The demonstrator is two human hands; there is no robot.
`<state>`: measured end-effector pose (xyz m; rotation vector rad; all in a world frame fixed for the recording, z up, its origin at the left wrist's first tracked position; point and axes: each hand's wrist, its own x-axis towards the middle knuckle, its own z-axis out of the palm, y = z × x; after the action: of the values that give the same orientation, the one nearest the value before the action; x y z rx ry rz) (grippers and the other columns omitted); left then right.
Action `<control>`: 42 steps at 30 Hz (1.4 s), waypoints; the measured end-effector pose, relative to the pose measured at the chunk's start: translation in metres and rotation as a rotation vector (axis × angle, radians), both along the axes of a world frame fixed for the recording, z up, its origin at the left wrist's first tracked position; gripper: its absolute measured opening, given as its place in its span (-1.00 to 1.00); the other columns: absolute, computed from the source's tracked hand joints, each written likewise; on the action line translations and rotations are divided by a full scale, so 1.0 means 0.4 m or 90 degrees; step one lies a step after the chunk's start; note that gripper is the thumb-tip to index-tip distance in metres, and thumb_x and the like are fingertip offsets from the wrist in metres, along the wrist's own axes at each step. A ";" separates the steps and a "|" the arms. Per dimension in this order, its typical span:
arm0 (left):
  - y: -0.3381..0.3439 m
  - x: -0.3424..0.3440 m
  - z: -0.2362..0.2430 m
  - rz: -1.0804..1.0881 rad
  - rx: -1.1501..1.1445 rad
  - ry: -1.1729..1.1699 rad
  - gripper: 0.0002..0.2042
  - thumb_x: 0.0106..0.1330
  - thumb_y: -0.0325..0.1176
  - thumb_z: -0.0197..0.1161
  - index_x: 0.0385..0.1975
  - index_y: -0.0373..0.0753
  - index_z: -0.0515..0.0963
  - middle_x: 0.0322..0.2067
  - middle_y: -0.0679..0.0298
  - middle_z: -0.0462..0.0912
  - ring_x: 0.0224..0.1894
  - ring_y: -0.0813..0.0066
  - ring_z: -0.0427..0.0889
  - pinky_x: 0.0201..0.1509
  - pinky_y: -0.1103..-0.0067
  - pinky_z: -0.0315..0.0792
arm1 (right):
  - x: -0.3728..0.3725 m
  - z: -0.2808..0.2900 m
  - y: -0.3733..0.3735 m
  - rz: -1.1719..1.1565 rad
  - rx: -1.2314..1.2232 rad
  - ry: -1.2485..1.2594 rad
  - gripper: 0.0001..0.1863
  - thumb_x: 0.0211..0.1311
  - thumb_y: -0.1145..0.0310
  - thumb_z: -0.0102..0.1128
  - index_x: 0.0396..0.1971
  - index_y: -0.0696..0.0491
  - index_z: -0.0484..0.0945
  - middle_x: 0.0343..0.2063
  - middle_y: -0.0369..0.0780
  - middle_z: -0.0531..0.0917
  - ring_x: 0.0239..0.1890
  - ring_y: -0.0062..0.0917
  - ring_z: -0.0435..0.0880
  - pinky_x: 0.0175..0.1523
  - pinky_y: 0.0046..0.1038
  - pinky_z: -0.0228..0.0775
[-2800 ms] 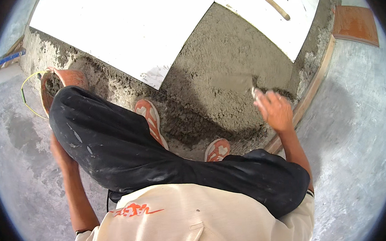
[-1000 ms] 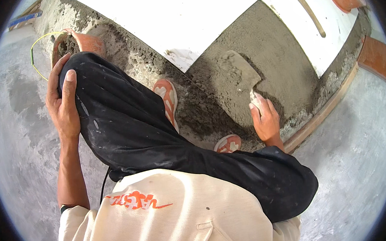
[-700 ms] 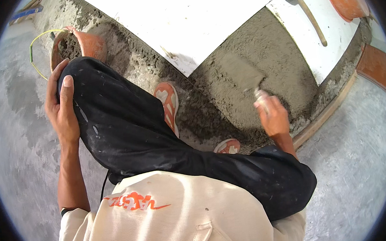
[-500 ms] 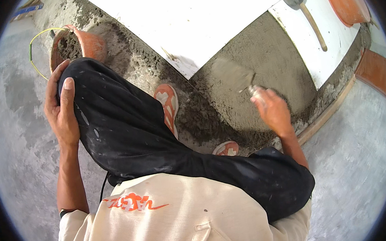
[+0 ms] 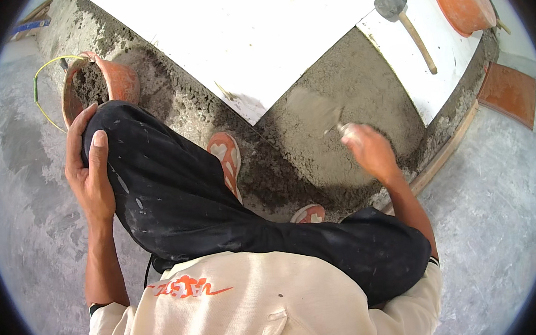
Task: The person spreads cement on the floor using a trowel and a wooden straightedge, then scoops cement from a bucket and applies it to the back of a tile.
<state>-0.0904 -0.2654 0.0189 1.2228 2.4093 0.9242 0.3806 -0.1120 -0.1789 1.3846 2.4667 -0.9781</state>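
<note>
My right hand (image 5: 368, 152) grips a trowel handle (image 5: 344, 126), with the motion-blurred blade (image 5: 313, 108) lying on a patch of grey mortar (image 5: 366, 69) between white tiles (image 5: 229, 41). My left hand (image 5: 91, 178) is closed round my raised left knee (image 5: 125, 139), thumb on top and fingers down its outer side. Just beyond that knee stands an orange bucket (image 5: 124, 81) with mortar inside and a yellow-green handle. My two orange-and-white shoes (image 5: 223, 152) stand on the rough mortar-covered strip.
A rubber mallet (image 5: 391, 3) and an orange tub (image 5: 460, 5) rest on the right-hand white tile. Brown tiles (image 5: 506, 94) lie at the right, by a wooden strip (image 5: 442, 160). A blue level (image 5: 29, 27) and wood pieces are at the far upper left.
My left hand has come up from beside my leg onto the knee. My right hand has shifted left with the trowel, its blade sweeping across the mortar. The view has shifted slightly.
</note>
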 end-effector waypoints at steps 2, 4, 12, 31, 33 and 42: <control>-0.005 0.003 0.004 0.003 -0.002 0.007 -0.49 0.51 -0.09 0.23 0.28 -0.35 0.59 0.23 0.04 0.64 0.34 0.21 0.53 0.52 0.33 0.25 | 0.042 -0.023 0.060 -0.096 0.077 0.026 -0.65 0.55 0.13 0.19 0.10 0.05 0.57 -0.15 -0.06 0.71 -0.24 -0.11 0.74 -0.09 -0.15 0.61; -0.003 0.000 0.008 0.005 0.000 0.017 -0.48 0.51 -0.08 0.24 0.28 -0.35 0.59 0.23 0.04 0.64 0.34 0.21 0.53 0.52 0.32 0.25 | 0.045 -0.022 0.084 -0.259 0.002 0.084 -0.61 0.57 0.09 0.14 0.11 0.10 0.51 -0.22 -0.10 0.68 -0.35 -0.27 0.72 -0.23 -0.26 0.61; 0.024 0.041 0.013 -0.069 0.011 0.036 -0.52 0.46 -0.16 0.28 0.23 -0.39 0.59 0.23 0.00 0.61 0.34 0.16 0.51 0.50 0.29 0.26 | -0.096 0.077 0.173 -0.624 -0.468 0.311 -0.66 0.62 0.10 0.04 -0.06 0.11 0.37 -0.43 -0.27 0.50 -0.55 -0.62 0.50 -0.51 -0.51 0.41; -0.020 0.104 0.063 -0.155 -0.034 0.048 -0.30 0.35 0.07 0.31 0.26 -0.45 0.52 0.30 -0.37 0.44 0.36 -0.21 0.45 0.46 0.06 0.27 | -0.421 0.102 -0.107 -0.718 -0.614 0.316 -0.65 0.68 0.13 -0.04 0.01 0.17 0.29 -0.36 -0.15 0.55 -0.52 -0.38 0.68 -0.45 -0.26 0.70; -0.043 0.114 0.083 -0.136 -0.041 0.055 -0.29 0.33 0.09 0.32 0.25 -0.44 0.51 0.30 -0.40 0.42 0.35 -0.22 0.46 0.45 0.05 0.28 | -0.443 0.152 -0.176 -0.697 -0.683 0.271 -0.63 0.67 0.10 0.01 0.01 0.16 0.31 -0.37 -0.16 0.53 -0.51 -0.40 0.68 -0.44 -0.25 0.67; -0.176 0.213 0.174 0.014 -0.016 0.089 -0.31 0.45 0.19 0.20 0.29 -0.34 0.52 0.37 -0.25 0.44 0.43 -0.11 0.42 0.52 0.10 0.24 | -0.150 0.161 -0.094 -0.337 -0.393 0.089 -0.59 0.60 0.06 0.13 0.13 0.09 0.47 -0.37 -0.19 0.67 -0.53 -0.56 0.66 -0.50 -0.45 0.57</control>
<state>-0.0053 -0.3359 0.0885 1.2941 2.5396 0.8385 0.3206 -0.1495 -0.1145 1.7784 1.6329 -1.7944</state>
